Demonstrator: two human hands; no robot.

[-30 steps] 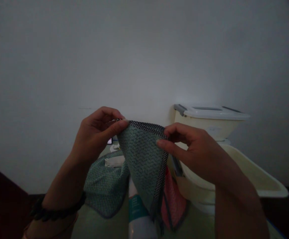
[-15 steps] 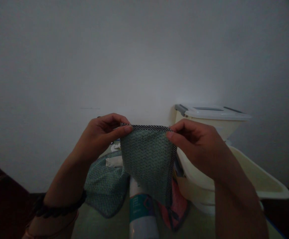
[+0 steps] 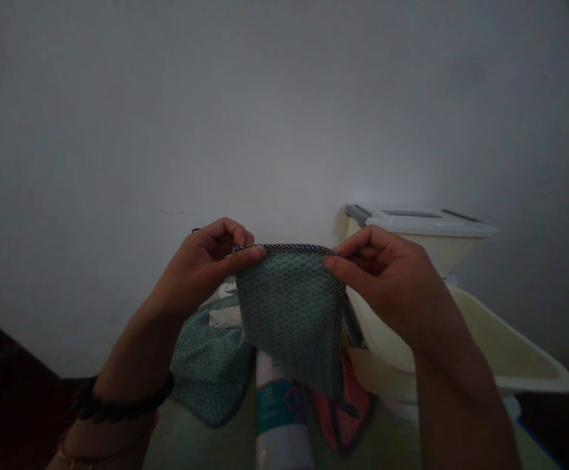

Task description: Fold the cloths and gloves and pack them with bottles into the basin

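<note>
Above the near white roll (image 3: pixel 284 444) on the desk (image 3: pixel 181 444), the left hand (image 3: pixel 191 271) and right hand (image 3: pixel 395 284) pinch a green cloth (image 3: pixel 289 307) by its top edge, apparently spreading it, which calls for even tension.

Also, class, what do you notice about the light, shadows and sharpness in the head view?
Head view: dim overall, the wall palest near the middle; a soft shadow beside the lidded box; the held cloth's weave discernible; print on the teal label too soft to read; lower corners nearly black.
</note>
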